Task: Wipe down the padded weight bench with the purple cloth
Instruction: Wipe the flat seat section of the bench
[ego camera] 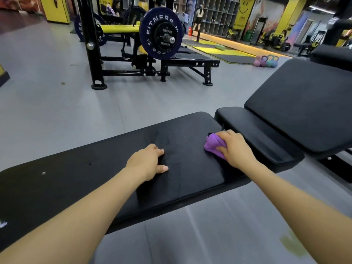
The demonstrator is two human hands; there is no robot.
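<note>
A black padded weight bench (106,168) runs across the view from lower left to the right. My right hand (235,149) grips a bunched purple cloth (213,144) and holds it down on the pad near its right end, beside the gap to the seat pad (253,134). My left hand (148,161) rests on the middle of the pad with its fingers curled under, thumb out, holding nothing. A raised black back pad (304,103) stands farther right.
A barbell rack with a blue weight plate (161,33) and a black platform stands across the grey floor (47,92) behind the bench. Small coloured kettlebells (265,60) sit by yellow mats at the back right. People stand far off.
</note>
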